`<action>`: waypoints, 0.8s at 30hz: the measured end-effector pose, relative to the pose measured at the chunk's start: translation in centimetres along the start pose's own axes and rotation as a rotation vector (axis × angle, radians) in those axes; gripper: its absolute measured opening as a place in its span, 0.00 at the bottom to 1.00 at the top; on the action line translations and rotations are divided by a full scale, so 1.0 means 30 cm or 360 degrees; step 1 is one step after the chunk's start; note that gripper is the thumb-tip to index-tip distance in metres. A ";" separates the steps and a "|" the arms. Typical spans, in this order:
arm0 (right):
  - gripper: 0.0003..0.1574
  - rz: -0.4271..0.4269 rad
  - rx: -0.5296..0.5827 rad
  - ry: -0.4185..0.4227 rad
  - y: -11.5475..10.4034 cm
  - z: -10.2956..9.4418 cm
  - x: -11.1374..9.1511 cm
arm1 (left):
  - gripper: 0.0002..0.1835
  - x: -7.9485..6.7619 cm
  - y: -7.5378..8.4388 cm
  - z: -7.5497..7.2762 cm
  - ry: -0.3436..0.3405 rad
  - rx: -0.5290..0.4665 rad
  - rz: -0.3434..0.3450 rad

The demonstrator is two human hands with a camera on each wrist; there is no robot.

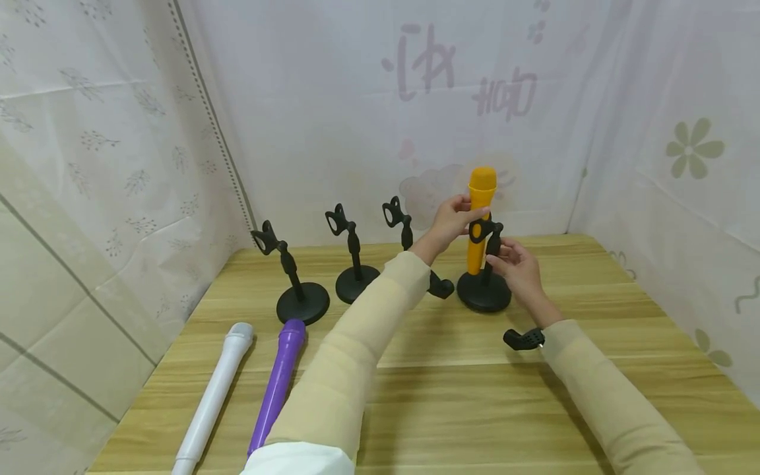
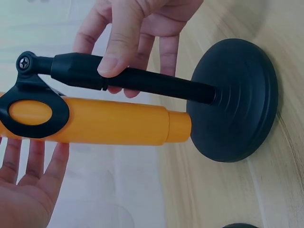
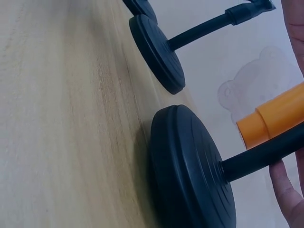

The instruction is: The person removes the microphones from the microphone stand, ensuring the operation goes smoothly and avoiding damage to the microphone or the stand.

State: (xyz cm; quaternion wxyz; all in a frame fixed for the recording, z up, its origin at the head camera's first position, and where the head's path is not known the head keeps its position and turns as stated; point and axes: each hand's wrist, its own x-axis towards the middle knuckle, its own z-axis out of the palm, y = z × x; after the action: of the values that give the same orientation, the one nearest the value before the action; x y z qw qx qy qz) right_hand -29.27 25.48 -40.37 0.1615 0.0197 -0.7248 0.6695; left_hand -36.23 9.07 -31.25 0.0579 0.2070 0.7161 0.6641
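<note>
An orange microphone (image 1: 483, 181) sits upright in the ring clip of a black desktop stand (image 1: 483, 294) at the table's right rear. My left hand (image 1: 446, 224) holds the microphone's body near the clip, its thumb in front and its fingers behind. On the other side, my right hand (image 1: 522, 272) pinches the stand's post between thumb and fingers. In the left wrist view, the clip (image 2: 61, 114) wraps the handle, and the microphone's lower end hangs beside the post, just above the round base (image 2: 237, 102). The right wrist view shows the same base (image 3: 190, 171) on the wood.
Three more black stands, a left one (image 1: 303, 303), a middle one (image 1: 355, 280) and one (image 1: 406, 231) partly behind my left arm, have unfilled clips. A white microphone (image 1: 216, 389) and a purple microphone (image 1: 279, 379) lie at the table's front left. Patterned curtains (image 1: 332, 119) enclose the table.
</note>
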 end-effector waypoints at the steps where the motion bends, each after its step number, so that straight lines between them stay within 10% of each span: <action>1: 0.32 0.0002 0.0016 -0.0009 -0.006 -0.002 -0.002 | 0.19 -0.005 0.007 0.000 0.0008 0.0000 0.0000; 24: 0.36 0.0022 -0.0004 -0.0370 -0.112 -0.021 -0.129 | 0.20 -0.215 0.110 -0.030 0.0096 -0.0017 0.0009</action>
State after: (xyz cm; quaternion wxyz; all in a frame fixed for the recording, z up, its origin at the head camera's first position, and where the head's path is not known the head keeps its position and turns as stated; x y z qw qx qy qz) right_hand -24.66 25.03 -38.12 0.0716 0.0919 -0.7396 0.6629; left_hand -29.98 5.93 -29.17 0.0355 0.1885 0.7135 0.6739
